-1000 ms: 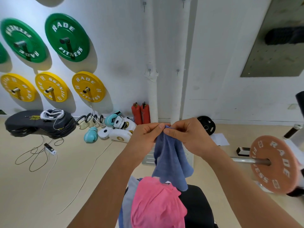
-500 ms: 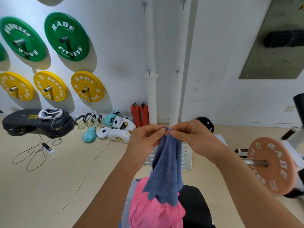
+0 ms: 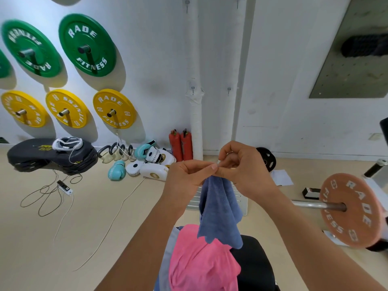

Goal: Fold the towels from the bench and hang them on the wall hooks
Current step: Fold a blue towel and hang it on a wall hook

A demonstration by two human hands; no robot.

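Note:
A blue towel hangs doubled over in front of me, above the bench. My left hand and my right hand pinch its top edge together, fingertips touching. Below it a pink towel lies heaped on the black bench, with a pale blue towel under it on the left. Two small wall hooks stick out of the white wall at mid height. Two more hooks show near the top edge.
Green and yellow weight plates hang on the wall to the left. Boxing gloves and pads, two red extinguishers, black mats and loose cables lie on the floor. A barbell with an orange plate sits to the right.
The blue towel's two top corners have been brought together, so it hangs narrower and longer. My right hand has risen slightly and curled tighter over the edge.

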